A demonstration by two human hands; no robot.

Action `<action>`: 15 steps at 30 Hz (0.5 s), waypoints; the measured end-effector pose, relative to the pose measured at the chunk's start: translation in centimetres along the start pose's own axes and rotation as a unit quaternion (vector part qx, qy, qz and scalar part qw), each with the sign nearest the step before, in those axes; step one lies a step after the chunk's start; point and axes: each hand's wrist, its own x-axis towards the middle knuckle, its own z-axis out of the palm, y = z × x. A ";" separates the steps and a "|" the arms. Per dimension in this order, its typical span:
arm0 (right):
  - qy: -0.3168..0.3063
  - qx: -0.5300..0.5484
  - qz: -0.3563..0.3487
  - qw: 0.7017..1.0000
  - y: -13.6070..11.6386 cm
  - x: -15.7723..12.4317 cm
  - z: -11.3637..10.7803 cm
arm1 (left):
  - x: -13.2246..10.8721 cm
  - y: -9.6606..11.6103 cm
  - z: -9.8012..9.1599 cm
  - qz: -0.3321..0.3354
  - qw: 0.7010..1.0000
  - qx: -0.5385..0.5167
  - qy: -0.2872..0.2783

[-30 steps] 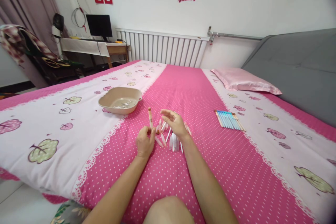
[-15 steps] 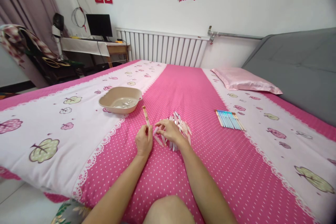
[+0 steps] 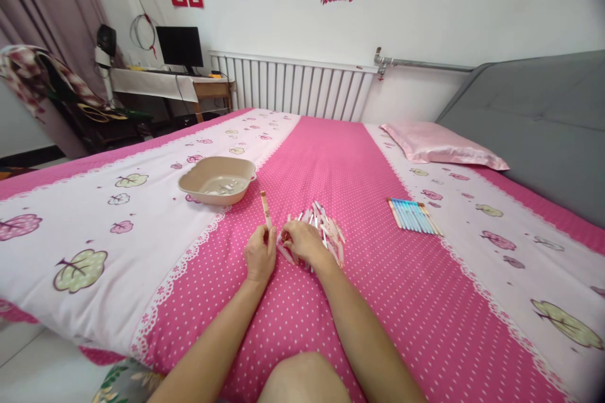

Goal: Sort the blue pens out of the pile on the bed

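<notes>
My left hand (image 3: 261, 254) is closed around a slim pen-like stick (image 3: 265, 206) with a brown tip, which points up and away from me. Beside it, my right hand (image 3: 302, 241) reaches over the near left side of a loose pile of pale pink and white sticks (image 3: 333, 233). Its fingers are bent down and drawn together at the pile; whether something is between the fingertips is too small to tell.
A beige basin (image 3: 212, 192) with small pale pieces inside stands beyond my left hand. To the right, a row of blue and tan pens (image 3: 414, 216) lies on the pink bedspread (image 3: 331, 151). Farther back is a pink pillow (image 3: 439, 143).
My right hand has shifted slightly left and down, and its fingers have drawn together at the pile. The stick in my left hand has moved slightly right.
</notes>
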 end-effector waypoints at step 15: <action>0.026 0.042 0.013 0.999 0.1 -0.3 -0.5 | -0.1 -0.3 0.2 0.010 1.000 0.020 0.000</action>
